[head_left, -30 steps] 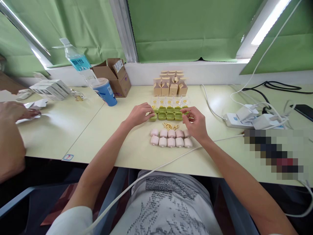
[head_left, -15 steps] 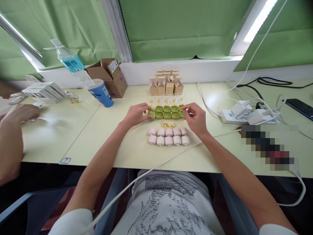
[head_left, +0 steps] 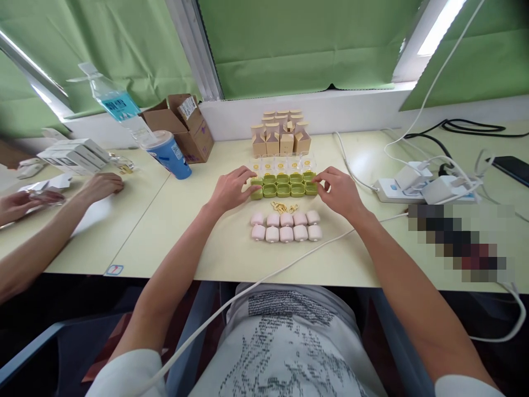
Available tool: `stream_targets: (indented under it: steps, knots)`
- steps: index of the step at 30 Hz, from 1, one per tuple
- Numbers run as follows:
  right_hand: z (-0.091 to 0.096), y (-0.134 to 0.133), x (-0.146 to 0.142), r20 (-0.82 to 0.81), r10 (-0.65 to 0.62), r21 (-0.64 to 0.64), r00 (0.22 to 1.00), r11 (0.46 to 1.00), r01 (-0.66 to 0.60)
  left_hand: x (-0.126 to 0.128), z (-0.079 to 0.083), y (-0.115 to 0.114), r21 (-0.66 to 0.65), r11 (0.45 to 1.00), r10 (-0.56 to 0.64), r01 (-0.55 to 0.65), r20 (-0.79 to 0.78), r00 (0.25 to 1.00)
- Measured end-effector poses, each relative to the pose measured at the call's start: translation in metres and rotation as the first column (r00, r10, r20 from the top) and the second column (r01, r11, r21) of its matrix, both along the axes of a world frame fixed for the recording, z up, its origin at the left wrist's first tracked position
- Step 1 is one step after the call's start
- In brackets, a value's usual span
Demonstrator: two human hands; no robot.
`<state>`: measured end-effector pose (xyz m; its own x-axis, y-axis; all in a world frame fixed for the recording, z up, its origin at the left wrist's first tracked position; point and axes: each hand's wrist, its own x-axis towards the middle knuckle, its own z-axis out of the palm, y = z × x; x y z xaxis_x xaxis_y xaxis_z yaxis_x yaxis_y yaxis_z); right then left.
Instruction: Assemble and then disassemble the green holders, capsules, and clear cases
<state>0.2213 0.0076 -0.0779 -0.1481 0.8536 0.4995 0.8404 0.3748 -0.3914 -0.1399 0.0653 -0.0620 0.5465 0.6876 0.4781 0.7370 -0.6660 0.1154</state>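
Two rows of small green open-topped containers sit side by side on the table in front of me. At the left end of the rows, my left hand has its thumb and index finger against the end containers. My right hand holds the right end with bent fingers, partly hiding the containers there. Just nearer to me lies a small pile of yellow chain clasps. Closer still are two rows of pale pink rounded pieces. Clear plastic pieces with yellow emblems stand behind the green containers.
Open kraft boxes stand near the wall. Left are a blue cup, a bottle and a cardboard box. A power strip sits right; a white cable crosses before me. A co-worker's hands are far left.
Both my hands stay at the ends of the green rows, and the end containers now line up more evenly. The co-worker's hand has reached right and farther back.
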Motion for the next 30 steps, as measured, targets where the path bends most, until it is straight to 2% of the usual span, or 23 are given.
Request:
stream_targets:
  steps: [3,5,9,12,14,17,19,24,30]
  knots:
    - [-0.002,-0.003,-0.004,0.143,0.042,-0.08,0.989,0.996,-0.031,0.005,0.0,-0.003,0.081,0.996,-0.044,0.034,0.117,0.992]
    - [-0.003,-0.003,-0.003,0.188,0.024,-0.082,0.982,0.997,-0.009,0.011,0.0,-0.006,0.112,0.989,-0.111,0.095,0.147,0.983]
    - [-0.006,0.001,0.004,0.22,-0.049,-0.113,0.974,0.991,0.075,0.027,-0.002,-0.013,0.107,0.973,-0.209,0.203,0.044,0.977]
    - [-0.008,0.004,0.008,0.212,-0.056,-0.143,0.976,0.986,0.087,0.035,-0.005,-0.014,0.079,0.979,-0.186,0.186,-0.016,0.982]
    - [-0.008,0.004,0.006,0.15,-0.055,-0.087,0.987,0.994,0.069,0.038,-0.006,-0.013,0.05,0.987,-0.152,0.153,-0.033,0.988]
    - [-0.007,0.001,-0.001,0.035,-0.003,0.042,0.999,0.999,0.001,0.041,-0.007,-0.014,0.0,0.994,-0.111,0.111,-0.072,0.991]
    - [-0.007,-0.002,-0.007,0.017,0.074,0.072,0.997,0.995,-0.075,0.043,-0.007,-0.015,-0.028,0.995,-0.094,0.091,-0.102,0.99]
    - [-0.015,-0.001,-0.014,0.111,0.264,-0.051,0.958,0.964,-0.26,0.045,-0.006,-0.017,-0.047,0.996,-0.078,0.073,-0.114,0.99]
    - [-0.023,0.008,-0.012,0.024,0.426,-0.138,0.904,0.897,-0.419,0.038,-0.004,-0.017,-0.004,0.995,-0.095,0.096,-0.088,0.992]
